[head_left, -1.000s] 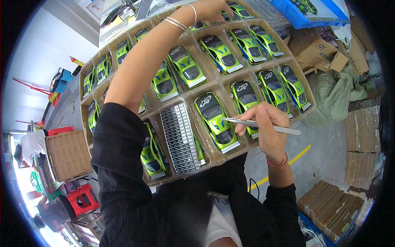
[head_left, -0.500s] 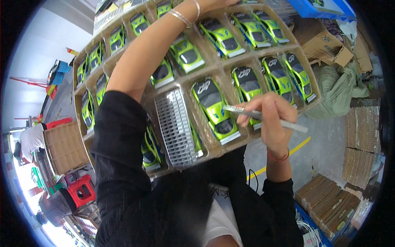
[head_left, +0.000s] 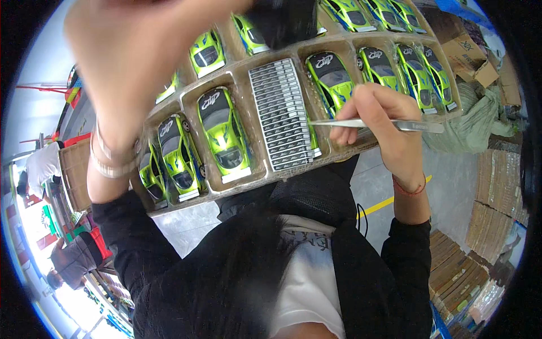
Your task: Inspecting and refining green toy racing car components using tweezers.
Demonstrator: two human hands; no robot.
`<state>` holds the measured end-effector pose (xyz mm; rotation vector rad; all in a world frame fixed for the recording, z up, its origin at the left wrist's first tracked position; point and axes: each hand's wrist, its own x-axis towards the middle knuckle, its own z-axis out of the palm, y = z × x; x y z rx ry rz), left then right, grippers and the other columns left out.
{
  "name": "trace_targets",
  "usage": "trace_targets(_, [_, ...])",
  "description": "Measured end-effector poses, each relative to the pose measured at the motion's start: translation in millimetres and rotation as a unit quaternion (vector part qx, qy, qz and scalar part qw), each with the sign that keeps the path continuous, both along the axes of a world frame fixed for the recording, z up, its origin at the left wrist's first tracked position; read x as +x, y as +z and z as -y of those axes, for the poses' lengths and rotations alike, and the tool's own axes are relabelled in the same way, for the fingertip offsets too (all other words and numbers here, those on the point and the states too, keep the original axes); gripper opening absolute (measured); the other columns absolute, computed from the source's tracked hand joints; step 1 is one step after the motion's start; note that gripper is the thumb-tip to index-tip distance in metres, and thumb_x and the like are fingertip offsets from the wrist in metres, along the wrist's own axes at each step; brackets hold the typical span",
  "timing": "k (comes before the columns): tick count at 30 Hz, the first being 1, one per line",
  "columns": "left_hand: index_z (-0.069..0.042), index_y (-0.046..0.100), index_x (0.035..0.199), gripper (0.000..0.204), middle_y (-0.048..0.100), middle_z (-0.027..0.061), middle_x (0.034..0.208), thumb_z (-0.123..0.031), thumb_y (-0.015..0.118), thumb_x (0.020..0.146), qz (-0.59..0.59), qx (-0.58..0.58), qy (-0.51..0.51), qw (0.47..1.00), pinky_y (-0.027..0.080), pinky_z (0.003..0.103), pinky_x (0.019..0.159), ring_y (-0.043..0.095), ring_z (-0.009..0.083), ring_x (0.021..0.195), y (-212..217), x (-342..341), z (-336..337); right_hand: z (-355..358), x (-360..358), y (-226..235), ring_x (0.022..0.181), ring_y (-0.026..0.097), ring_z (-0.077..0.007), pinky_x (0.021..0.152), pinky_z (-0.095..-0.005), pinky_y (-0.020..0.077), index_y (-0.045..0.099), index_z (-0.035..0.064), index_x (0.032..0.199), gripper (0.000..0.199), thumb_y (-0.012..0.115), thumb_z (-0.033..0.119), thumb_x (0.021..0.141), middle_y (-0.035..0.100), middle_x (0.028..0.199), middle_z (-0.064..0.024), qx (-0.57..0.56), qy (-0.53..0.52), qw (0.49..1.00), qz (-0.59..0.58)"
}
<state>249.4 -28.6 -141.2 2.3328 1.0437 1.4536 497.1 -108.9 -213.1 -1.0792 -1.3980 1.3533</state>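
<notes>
My right hand [head_left: 387, 127] is closed around a pair of metal tweezers [head_left: 418, 126]. The tweezers' thin tip points left and is at or close to the right edge of a sheet of black-and-white label strips [head_left: 279, 116]; contact is unclear. This sheet lies over one compartment of a brown tray [head_left: 261, 176], with part of a green car showing beside it. Green toy cars with black tops, such as this toy car [head_left: 224, 133], sit in the other compartments. Close to the camera at the upper left, my left hand [head_left: 141, 48] is smeared by motion, its fingers hard to make out.
At the right are a cardboard box [head_left: 468, 59], a pale green sack [head_left: 466, 124] and stacks of flat cardboard [head_left: 499, 186]. A dark blurred shape [head_left: 282, 22] covers part of the tray's far side. Another person [head_left: 79, 263] is at the far left.
My left arm has swung back from across the tray toward the upper left. The tray appears shifted in view. The tweezers' tip has gone from over a car to beside the label sheet.
</notes>
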Motion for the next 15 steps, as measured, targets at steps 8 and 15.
trace_targets(8, [0.01, 0.063, 0.118, 0.031, 0.069, 0.0158, 0.113, 0.004, 0.067, 0.088, -0.019, -0.086, -0.059, 0.994, 0.05, 0.027, 0.091, 0.066, 0.0169, 0.101, -29, -46, 71, 8, -46, -16, 0.058, 0.06, -0.0107, 0.054, -0.0225, 0.0469, 0.065, -0.0023, 0.083, 0.04, 0.05, 0.03, 0.103, 0.067, 0.07, -0.0098, 0.012, 0.003, 0.999, 0.047])
trace_targets(15, [0.005, 0.071, 0.108, 0.037, 0.073, 0.0197, 0.099, 0.001, 0.082, 0.073, -0.034, -0.005, -0.117, 0.993, 0.059, 0.031, 0.078, 0.073, 0.0238, 0.089, -20, -42, 70, 14, -55, -23, 0.058, 0.06, -0.0121, 0.054, -0.0231, 0.0462, 0.063, -0.0021, 0.082, 0.041, 0.047, 0.028, 0.104, 0.067, 0.069, -0.011, 0.018, -0.013, 0.998, 0.057])
